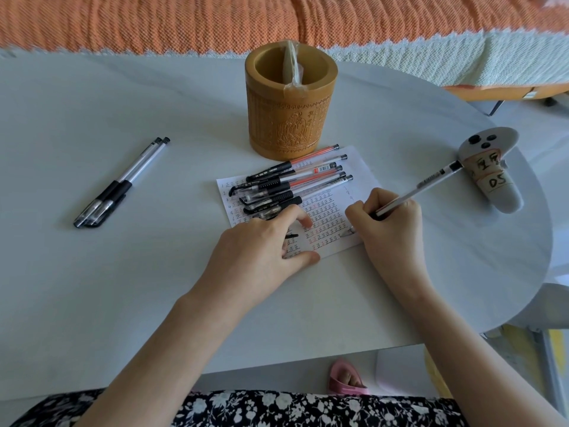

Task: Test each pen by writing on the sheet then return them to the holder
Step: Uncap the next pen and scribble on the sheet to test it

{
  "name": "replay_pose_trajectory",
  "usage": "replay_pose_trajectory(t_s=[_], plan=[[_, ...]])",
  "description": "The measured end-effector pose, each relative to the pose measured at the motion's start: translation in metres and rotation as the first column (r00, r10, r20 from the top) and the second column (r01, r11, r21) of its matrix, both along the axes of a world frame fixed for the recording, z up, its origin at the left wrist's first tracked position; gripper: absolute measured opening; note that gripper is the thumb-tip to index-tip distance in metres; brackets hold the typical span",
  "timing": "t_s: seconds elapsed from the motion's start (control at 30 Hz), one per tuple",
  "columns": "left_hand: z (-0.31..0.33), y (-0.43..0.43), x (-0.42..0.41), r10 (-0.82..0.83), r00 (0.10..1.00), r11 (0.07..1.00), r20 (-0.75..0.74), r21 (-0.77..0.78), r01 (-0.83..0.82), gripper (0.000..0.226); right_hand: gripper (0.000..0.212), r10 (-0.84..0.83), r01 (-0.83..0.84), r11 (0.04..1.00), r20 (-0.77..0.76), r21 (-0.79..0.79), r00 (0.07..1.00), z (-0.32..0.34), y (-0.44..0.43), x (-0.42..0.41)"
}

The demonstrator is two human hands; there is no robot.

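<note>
Fingers (358,211) of the right hand (391,226) are curled round a pen (412,192), gripping it low on the barrel, tip down on the sheet (360,167) near its right edge, back end slanting up toward the grey controller (489,171). The left hand (261,251) lies flat, fingers spread and relaxed, holding nothing, pressing the near left part of the sheet onto the table (154,272). A heap of pens (292,186) lies across the far half of the sheet, just in front of the holder (291,100), and 2 pens (120,183) lie side by side well off to the left.
</note>
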State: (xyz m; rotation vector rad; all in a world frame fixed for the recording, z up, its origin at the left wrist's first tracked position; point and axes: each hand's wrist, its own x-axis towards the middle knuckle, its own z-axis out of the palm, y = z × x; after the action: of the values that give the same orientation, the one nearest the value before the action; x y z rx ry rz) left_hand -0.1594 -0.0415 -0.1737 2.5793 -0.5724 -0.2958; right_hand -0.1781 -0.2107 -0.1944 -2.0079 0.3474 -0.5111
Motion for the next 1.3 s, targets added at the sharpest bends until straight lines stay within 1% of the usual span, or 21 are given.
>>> replay_pose_trajectory(t_s=[0.3, 0.57, 0.7, 0.8, 0.97, 1.17, 1.3], plan=[[0.0006, 0.0001, 0.0001, 0.001, 1.0, 1.0, -0.016, 0.0, -0.001, 0.04, 0.038, -0.019, 0.019, 1.0, 0.016, 0.012, 1.0, -0.0006, -0.0016, 0.0], [0.0009, -0.0002, 0.0, 0.0, 1.0, 1.0, -0.016, 0.0, 0.0, 0.041, 0.038, -0.018, 0.019, 1.0, 0.023, -0.025, 1.0, -0.0027, -0.0007, 0.0011], [0.0011, 0.0002, -0.0001, 0.0, 1.0, 1.0, -0.016, 0.002, 0.0, 0.041, 0.036, -0.02, 0.021, 1.0, 0.023, -0.007, 1.0, -0.0021, -0.0009, 0.0007], [0.0015, 0.0002, 0.0, -0.003, 1.0, 1.0, -0.017, 0.004, 0.003, 0.042, 0.033, -0.024, 0.024, 1.0, 0.013, -0.002, 1.0, 0.0006, 0.0003, -0.0002], [0.0019, 0.0004, -0.0002, -0.008, 1.0, 1.0, -0.016, 0.004, 0.008, 0.041, 0.037, -0.013, 0.013, 1.0, 0.007, -0.008, 1.0, -0.0014, 0.0005, -0.0003], [0.0018, 0.0, 0.0002, -0.012, 1.0, 1.0, -0.013, 0.008, 0.012, 0.041, 0.035, -0.001, 0.001, 1.0, -0.011, 0.008, 1.0, -0.0003, 0.0013, -0.001], [0.0012, 0.0003, 0.0002, 0.001, 1.0, 1.0, -0.019, -0.006, -0.001, 0.041, 0.036, -0.002, 0.002, 1.0, -0.024, -0.011, 1.0, -0.0002, 0.0007, -0.0008]])
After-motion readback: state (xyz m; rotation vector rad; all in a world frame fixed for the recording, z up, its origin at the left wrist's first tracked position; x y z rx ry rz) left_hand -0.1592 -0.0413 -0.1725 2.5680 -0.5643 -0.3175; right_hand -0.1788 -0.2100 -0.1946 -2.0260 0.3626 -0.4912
